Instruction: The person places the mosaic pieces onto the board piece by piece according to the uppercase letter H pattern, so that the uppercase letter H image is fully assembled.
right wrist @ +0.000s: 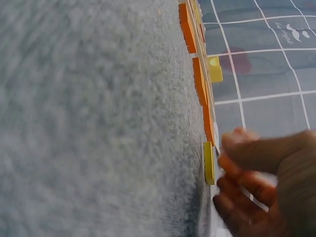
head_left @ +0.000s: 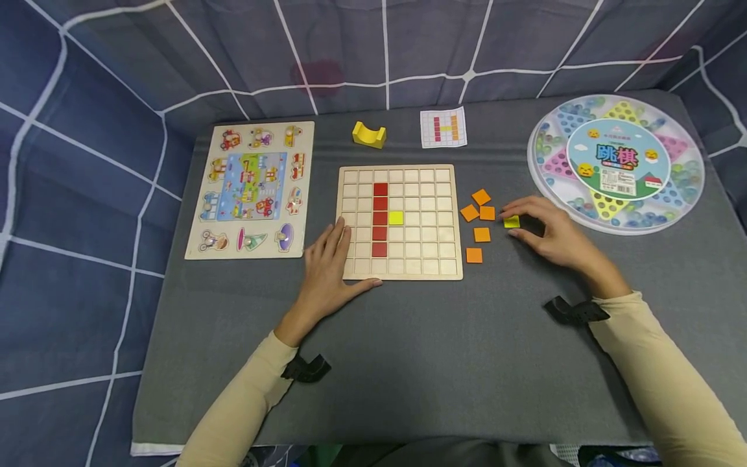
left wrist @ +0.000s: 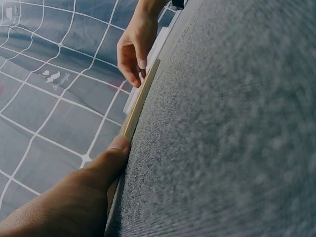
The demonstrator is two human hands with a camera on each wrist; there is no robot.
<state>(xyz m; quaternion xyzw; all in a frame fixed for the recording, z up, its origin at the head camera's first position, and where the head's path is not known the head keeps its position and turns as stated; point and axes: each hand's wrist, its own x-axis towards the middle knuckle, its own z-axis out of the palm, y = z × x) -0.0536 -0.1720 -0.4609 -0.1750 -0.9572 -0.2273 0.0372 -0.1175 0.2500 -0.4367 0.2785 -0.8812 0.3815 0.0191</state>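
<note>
A wooden grid board point(head_left: 423, 267) lies on the grey table, with a column of red square tiles point(head_left: 380, 219) and one yellow tile point(head_left: 396, 218) in its cells. My left hand point(head_left: 325, 277) rests along the board's lower left corner, fingers straight over the left edge and thumb at the near edge. To the right of the board, my right hand point(head_left: 551, 232) is at a loose yellow tile point(head_left: 511, 222), its index finger and thumb spread on either side. In the right wrist view this yellow tile point(right wrist: 209, 163) lies on the cloth beside the blurred fingers.
Several orange tiles point(head_left: 482, 235) lie between board and right hand. Behind the board are a pattern card point(head_left: 443, 128) and a yellow curved block point(head_left: 369, 135). A picture puzzle board point(head_left: 195, 240) lies left; a round marble game box point(head_left: 618, 159) lies right.
</note>
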